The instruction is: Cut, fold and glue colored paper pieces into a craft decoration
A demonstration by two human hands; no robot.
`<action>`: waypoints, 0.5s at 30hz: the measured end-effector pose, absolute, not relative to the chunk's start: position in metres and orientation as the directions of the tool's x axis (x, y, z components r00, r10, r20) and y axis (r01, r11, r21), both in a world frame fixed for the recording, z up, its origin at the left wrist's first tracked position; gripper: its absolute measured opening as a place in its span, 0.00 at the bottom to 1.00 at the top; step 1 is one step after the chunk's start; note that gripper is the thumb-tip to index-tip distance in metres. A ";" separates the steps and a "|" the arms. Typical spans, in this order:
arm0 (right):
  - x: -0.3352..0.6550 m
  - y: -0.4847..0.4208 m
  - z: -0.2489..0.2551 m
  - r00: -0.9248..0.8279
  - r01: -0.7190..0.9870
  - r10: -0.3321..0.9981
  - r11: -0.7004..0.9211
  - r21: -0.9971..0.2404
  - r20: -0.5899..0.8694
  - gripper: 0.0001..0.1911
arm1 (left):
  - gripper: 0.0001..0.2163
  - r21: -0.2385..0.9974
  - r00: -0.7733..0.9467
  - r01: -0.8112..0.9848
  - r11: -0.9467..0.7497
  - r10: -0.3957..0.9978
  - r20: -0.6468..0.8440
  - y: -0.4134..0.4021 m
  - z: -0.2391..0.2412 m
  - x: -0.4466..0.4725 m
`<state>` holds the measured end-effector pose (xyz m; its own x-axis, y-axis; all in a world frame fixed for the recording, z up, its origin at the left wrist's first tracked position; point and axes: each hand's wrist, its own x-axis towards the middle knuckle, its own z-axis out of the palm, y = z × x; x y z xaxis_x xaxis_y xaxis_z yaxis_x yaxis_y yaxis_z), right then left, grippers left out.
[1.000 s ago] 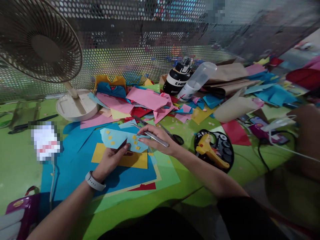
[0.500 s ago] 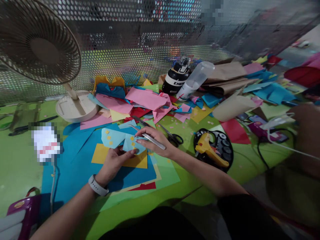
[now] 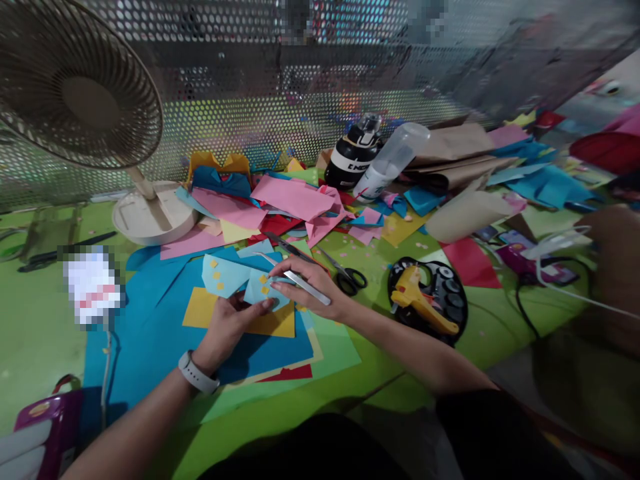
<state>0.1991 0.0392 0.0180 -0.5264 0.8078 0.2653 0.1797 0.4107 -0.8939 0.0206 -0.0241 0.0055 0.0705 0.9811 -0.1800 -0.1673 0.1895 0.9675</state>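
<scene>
head view: left hand [image 3: 227, 327] pinches light-blue cutout [image 3: 225, 275] by its lower edge, above yellow sheet [image 3: 200, 308]. right hand [image 3: 305, 287] clamped on tweezers [image 3: 295, 279], fingertips on the cutout by small yellow squares [image 3: 263, 279]. looks like pressing a square down; next move needs a steady hold and fine tip placement.

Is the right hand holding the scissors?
No, the right hand holds tweezers; the scissors lie loose beside it.

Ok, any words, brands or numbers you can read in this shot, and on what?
Black bottle: lettering on its white band, too blurred to read.
White bottle: label print too small to read.
Pixelated patch at left: unreadable.
Blue paper in the left hand, tweezers in the right hand: no text shows.
</scene>
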 end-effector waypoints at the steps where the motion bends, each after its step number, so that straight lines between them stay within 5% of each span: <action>1: 0.199 0.039 0.018 -0.525 0.181 0.810 0.408 -0.895 0.263 0.08 | 0.11 0.968 0.072 -0.168 0.188 0.981 -0.178 -0.024 0.006 0.021; 15: 0.198 0.036 0.022 -0.520 0.198 0.829 0.352 -0.915 0.207 0.08 | 0.10 0.978 0.032 -0.116 0.176 0.984 -0.173 -0.024 0.005 0.020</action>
